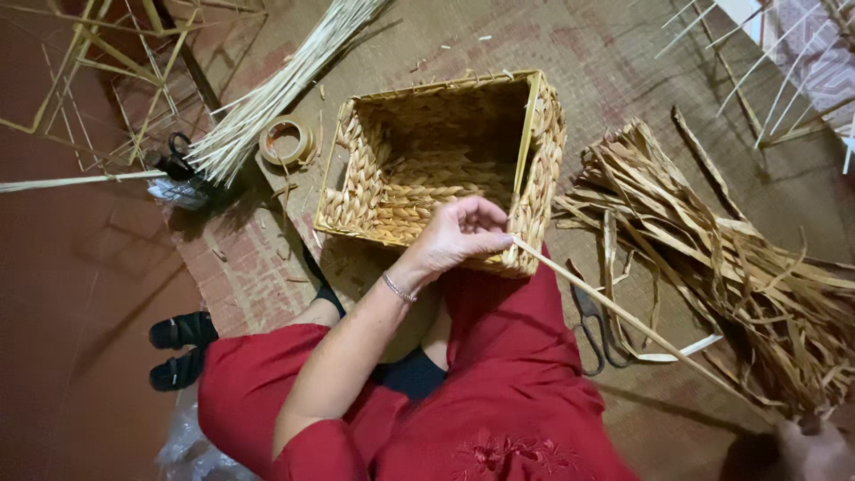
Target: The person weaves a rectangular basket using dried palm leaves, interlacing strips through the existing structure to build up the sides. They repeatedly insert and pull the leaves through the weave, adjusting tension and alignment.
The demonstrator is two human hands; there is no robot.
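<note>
The left hand [459, 236] sits at frame centre, fingers curled in a pinching grip, bare forearm slanting down-left. The right hand [815, 450] shows only partly at the lower right corner, its grip unclear.

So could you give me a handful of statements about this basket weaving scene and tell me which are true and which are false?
1. The left hand rests on the rim of a woven basket. True.
2. The basket is round. False: it is rectangular, with straight sides.
3. A long thin stick runs from the basket toward the right hand. True.
4. A roll of tape lies inside the basket. False: it lies on the mat to the basket's left.
5. Scissors lie on the mat by the red-clothed lap. True.
</note>
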